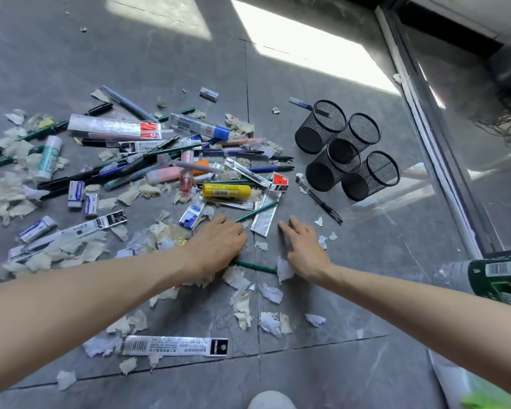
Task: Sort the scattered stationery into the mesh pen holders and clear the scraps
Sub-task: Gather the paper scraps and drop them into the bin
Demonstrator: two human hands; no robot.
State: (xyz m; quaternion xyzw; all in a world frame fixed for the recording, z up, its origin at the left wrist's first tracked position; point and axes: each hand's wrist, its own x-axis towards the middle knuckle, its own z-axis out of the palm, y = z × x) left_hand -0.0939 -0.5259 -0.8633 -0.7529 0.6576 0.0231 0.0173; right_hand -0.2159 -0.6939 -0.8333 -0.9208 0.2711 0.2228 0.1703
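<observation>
Barely begun: four black mesh pen holders (322, 172) look empty at the grey tile floor's (351, 290) far right. Scattered stationery (160, 160) and torn paper scraps (242, 311) cover the floor. My right hand (306, 252) lies spread flat. My left hand (219, 246) covers a green pencil (257, 212); I cannot tell its grip.

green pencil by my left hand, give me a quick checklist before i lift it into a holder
1. Left hand grip on the green pencil: cannot tell, the fingers hide its near end.
2. Pencil free of the pile: ok, it lies on top of the silver packet.
3. Right hand free: ok, flat on the floor, holding nothing.
4. Mesh holders upright, mouths open: ok, all four.
5. Paper scraps cleared: not ok, many lie around both hands.
</observation>
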